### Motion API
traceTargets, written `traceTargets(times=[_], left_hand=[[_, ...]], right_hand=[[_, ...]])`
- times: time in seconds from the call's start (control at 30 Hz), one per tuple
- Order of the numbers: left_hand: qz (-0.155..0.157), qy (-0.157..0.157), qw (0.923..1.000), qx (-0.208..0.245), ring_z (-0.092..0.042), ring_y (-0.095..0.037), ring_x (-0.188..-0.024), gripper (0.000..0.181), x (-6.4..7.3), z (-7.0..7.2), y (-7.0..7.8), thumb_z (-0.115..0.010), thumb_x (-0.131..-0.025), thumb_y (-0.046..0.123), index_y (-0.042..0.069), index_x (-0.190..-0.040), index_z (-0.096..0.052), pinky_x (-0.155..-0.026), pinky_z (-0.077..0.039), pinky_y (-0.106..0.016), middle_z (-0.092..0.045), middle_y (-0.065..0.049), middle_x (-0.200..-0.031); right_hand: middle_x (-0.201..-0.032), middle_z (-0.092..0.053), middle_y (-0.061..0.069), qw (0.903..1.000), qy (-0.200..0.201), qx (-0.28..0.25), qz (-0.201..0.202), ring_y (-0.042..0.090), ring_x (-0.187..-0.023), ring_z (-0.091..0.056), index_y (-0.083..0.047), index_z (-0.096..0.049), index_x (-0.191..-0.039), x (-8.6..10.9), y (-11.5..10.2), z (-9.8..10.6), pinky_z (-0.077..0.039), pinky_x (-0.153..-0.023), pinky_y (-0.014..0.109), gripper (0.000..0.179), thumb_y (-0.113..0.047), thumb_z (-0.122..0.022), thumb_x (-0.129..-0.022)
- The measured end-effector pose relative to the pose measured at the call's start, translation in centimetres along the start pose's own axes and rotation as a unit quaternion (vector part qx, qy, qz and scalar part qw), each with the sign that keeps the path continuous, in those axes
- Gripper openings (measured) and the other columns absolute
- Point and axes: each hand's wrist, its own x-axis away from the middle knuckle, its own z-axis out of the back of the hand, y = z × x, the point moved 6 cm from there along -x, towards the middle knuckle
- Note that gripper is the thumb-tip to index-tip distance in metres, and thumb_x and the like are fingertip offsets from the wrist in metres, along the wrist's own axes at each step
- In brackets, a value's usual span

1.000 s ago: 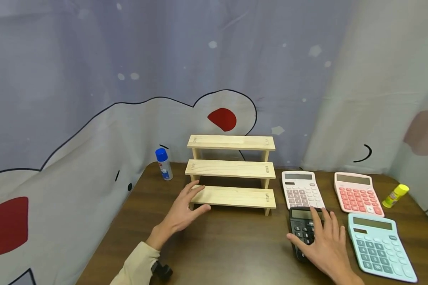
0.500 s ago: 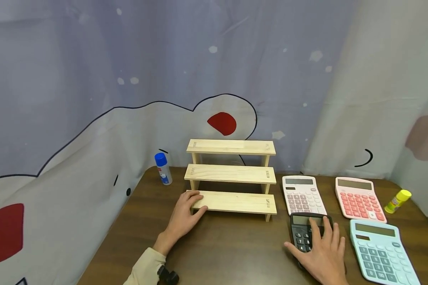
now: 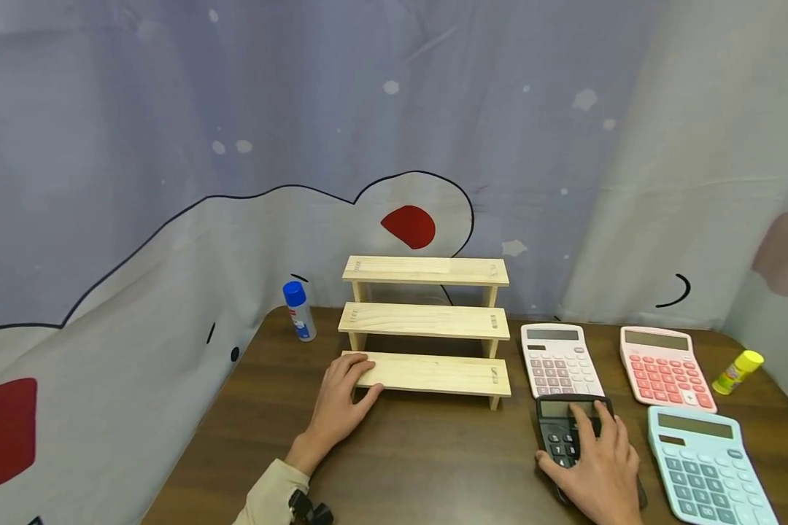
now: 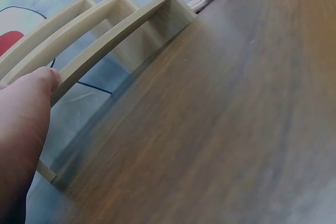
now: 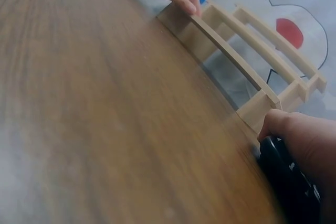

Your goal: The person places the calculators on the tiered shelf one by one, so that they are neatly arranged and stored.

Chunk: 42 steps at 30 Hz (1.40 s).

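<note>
A three-tier wooden stand stands on the table. My left hand grips the left end of its lowest board, fingers on top and thumb at the front edge; in the left wrist view the thumb meets that board. My right hand lies over a black calculator, thumb at its left side and fingers across its display and right side. The right wrist view shows the thumb at the edge of the calculator. The hand hides much of its keypad.
Beyond the black calculator lies a pale pink-white calculator. To the right are a pink calculator, a light blue calculator and a yellow glue stick. A blue-capped bottle stands left of the stand. A curtain hangs behind.
My left hand has come down from hovering beside the stand onto its lowest board. My right hand has drawn its thumb and fingers in around the black calculator.
</note>
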Motion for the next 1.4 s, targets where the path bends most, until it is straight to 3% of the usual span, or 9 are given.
traceTargets(times=[0.53, 0.7, 0.83, 1.17, 1.4], left_hand=[[0.008, 0.004, 1.0, -0.002, -0.052, -0.025, -0.122, 0.039, 0.0, -0.2, -0.1, -0.078, -0.086, 0.033, 0.015, -0.119, -0.069, -0.105, -0.038, -0.047, -0.061, -0.005, -0.127], [0.001, 0.0, 1.0, -0.01, -0.052, -0.024, -0.122, 0.039, 0.0, -0.3, 0.0, -0.076, -0.088, 0.035, 0.014, -0.119, -0.068, -0.105, -0.038, -0.046, -0.06, -0.004, -0.128], [0.004, -0.001, 0.9999, -0.011, -0.052, -0.024, -0.122, 0.037, 0.0, -0.2, 0.0, -0.076, -0.088, 0.034, 0.015, -0.119, -0.068, -0.104, -0.038, -0.046, -0.06, -0.004, -0.127], [0.018, -0.016, 0.9997, -0.009, -0.051, -0.024, -0.124, 0.038, 0.0, -0.2, -0.2, -0.073, -0.09, 0.037, 0.015, -0.12, -0.068, -0.105, -0.037, -0.047, -0.059, -0.003, -0.129], [0.02, -0.017, 0.9996, -0.011, -0.051, -0.023, -0.124, 0.038, 0.2, -0.3, -0.3, -0.073, -0.09, 0.037, 0.016, -0.12, -0.067, -0.105, -0.037, -0.046, -0.059, -0.003, -0.129]], right_hand=[[-0.147, -0.032, 0.025, 0.998, 0.013, -0.027, 0.055, 0.053, -0.132, -0.028, -0.01, -0.049, -0.138, 0.4, -1.1, 0.0, -0.026, -0.091, 0.071, 0.094, -0.045, -0.088, -0.06], [-0.146, -0.035, 0.023, 0.9951, 0.024, -0.04, 0.087, 0.049, -0.131, -0.031, -0.011, -0.051, -0.136, 0.7, -1.6, -0.1, -0.029, -0.088, 0.071, 0.093, -0.042, -0.09, -0.058], [-0.147, -0.035, 0.021, 0.9912, 0.01, -0.051, 0.122, 0.05, -0.131, -0.033, -0.014, -0.051, -0.138, 1.1, -2.6, -0.6, -0.029, -0.089, 0.07, 0.095, -0.044, -0.091, -0.058], [-0.147, -0.04, 0.015, 0.9721, -0.002, -0.088, 0.217, 0.045, -0.131, -0.035, -0.021, -0.054, -0.139, 2.7, -6.1, -1.9, -0.037, -0.088, 0.066, 0.098, -0.046, -0.092, -0.052], [-0.145, -0.045, 0.015, 0.9495, 0.018, -0.088, 0.301, 0.044, -0.129, -0.039, -0.02, -0.057, -0.137, 4.3, -9.0, -2.9, -0.043, -0.084, 0.063, 0.095, -0.056, -0.089, -0.055]])
